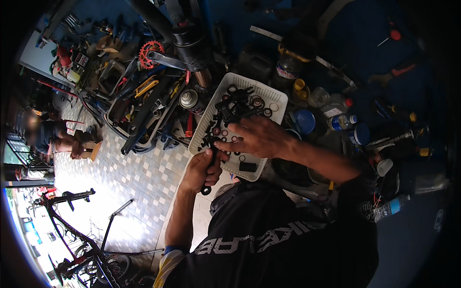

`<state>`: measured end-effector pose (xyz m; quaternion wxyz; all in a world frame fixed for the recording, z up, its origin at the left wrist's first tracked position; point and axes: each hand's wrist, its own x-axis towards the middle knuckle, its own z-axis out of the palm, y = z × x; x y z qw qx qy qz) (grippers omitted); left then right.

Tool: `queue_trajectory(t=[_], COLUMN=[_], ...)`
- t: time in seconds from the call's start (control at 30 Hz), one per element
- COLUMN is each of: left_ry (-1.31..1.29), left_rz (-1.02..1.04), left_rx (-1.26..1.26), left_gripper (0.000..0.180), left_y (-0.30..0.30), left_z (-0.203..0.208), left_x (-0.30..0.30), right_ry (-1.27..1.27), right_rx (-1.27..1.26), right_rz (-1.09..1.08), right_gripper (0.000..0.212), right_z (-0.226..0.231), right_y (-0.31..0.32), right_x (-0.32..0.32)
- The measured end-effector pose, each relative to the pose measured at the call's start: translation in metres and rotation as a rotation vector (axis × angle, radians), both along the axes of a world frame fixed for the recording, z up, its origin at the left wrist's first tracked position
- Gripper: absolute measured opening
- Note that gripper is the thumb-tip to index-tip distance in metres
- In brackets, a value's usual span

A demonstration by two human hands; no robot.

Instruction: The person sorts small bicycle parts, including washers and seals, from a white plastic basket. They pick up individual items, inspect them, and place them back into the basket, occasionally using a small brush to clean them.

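My left hand is closed around a slim black bar-shaped part with a round eye at its lower end. My right hand reaches over a white plastic basket, fingers stretched toward the top of that part; whether a fingertip touches it I cannot tell. Inside the basket lie several small rings and seals, dark metal pieces and a larger black part just beyond my right fingers. A short black cylinder rests at the basket's near end.
A tray of hand tools and a spray can stand left of the basket. Above hang a black bicycle part and a red chainring. Bottles crowd the right. Another person sits far left, beyond the tiled floor.
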<state>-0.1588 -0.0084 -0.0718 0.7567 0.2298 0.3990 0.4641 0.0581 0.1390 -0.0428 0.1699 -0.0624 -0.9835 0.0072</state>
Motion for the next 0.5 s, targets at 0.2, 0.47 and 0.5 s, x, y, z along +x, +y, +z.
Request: queue_trajectory(t=[0.2, 0.47, 0.5], left_ry=[0.616, 1.124, 1.091], left_rz=[0.02, 0.152, 0.081], left_rx=[0.242, 0.636, 0.585], left_gripper=[0.049, 0.038, 0.033], left_y=[0.008, 0.016, 0.018], left_z=[0.006, -0.004, -0.002], left_x=[0.003, 0.004, 0.001], right_ry=[-0.132, 0.111, 0.118], right_rx=[-0.013, -2.446, -2.471], right_rz=[-0.101, 0.316, 0.367], right_gripper=[0.063, 0.077, 0.077], right_z=[0.008, -0.019, -0.02], right_y=[-0.009, -0.051, -0.049], right_x=[-0.001, 0.001, 0.001])
